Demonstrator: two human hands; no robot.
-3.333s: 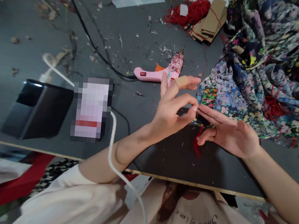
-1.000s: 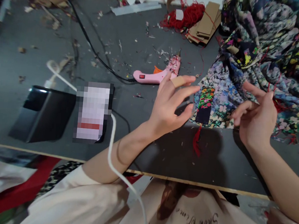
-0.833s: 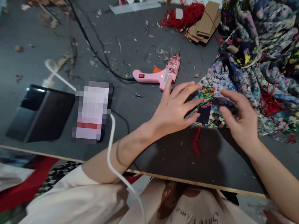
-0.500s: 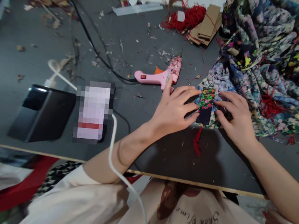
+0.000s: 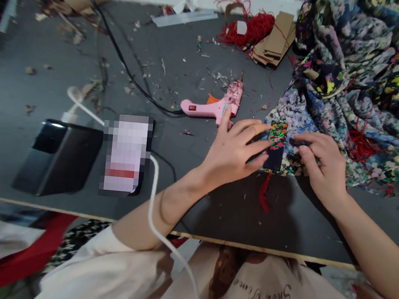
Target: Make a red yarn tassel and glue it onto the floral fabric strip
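Note:
A small rectangular card, floral at its upper part and dark blue below, lies on the edge of a flowered cloth. From its lower end hangs a red tassel. My left hand is open, its fingers spread and their tips on the left edge of the card. Just right of the card, my right hand is over the cloth with thumb and index finger drawn together. What is between those fingertips, if anything, is too small to make out. A pink glue gun lies beyond my left index finger.
Red yarn and cardboard pieces lie at the back. A black power cord runs to the glue gun. At left are a dark box-like device, a phone with its screen blurred, and a white cable. Scraps litter the table.
My right hand has shifted slightly right from the card, and its spread fingers have drawn together. My left hand stays at the card's left edge. The view has shifted a little.

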